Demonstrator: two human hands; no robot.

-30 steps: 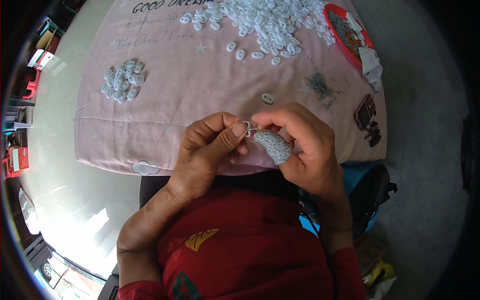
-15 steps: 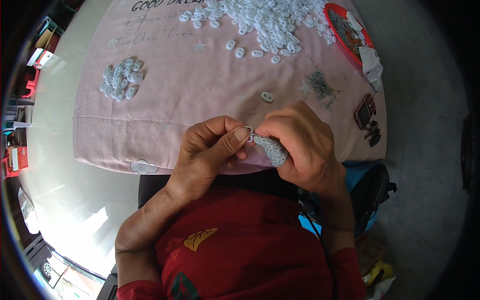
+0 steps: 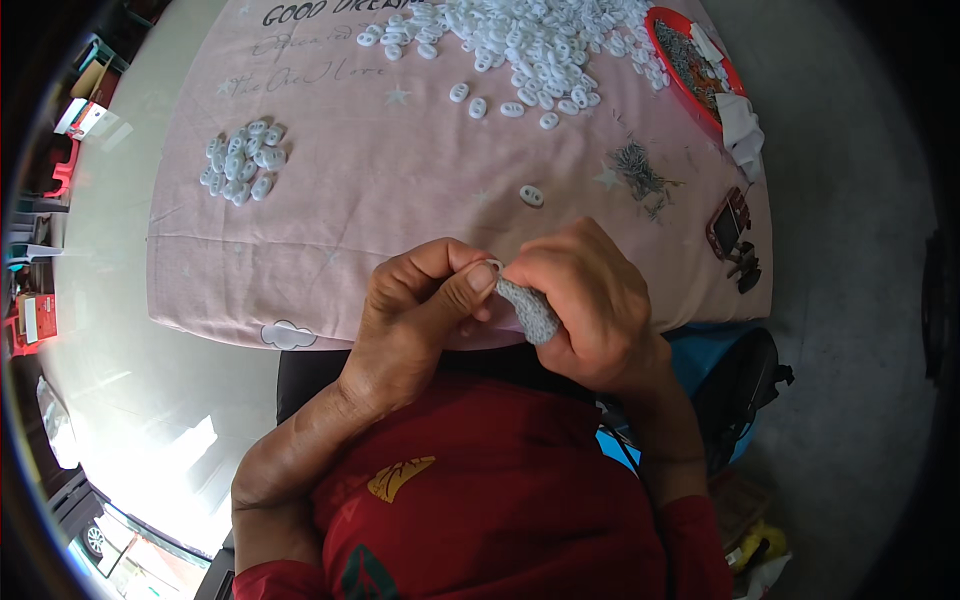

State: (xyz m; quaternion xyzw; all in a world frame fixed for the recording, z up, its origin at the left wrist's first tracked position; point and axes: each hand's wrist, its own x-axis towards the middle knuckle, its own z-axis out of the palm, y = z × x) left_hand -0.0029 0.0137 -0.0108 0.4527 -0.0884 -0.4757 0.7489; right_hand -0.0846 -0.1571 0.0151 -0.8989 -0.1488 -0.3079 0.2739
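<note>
Near the front edge of the pink cloth, my left hand pinches a small white plastic piece between thumb and forefinger; most of it is hidden. My right hand is closed around a grey, speckled, knit-looking bundle, whose inside I cannot see. Its fingertips meet the white piece, right against my left fingertips. Just beyond the hands lies a single white oval piece with two holes. A small heap of matching ovals sits at the left.
A large pile of white ovals spreads across the far side. Small grey metal bits lie scattered at the right, near a dark red phone. A red basin with more metal bits and a white cloth stands at the far right.
My right hand has shifted slightly left and nearer to me, tilting the grey bundle with it. The white piece is now more covered by my fingers. My left hand has barely moved.
</note>
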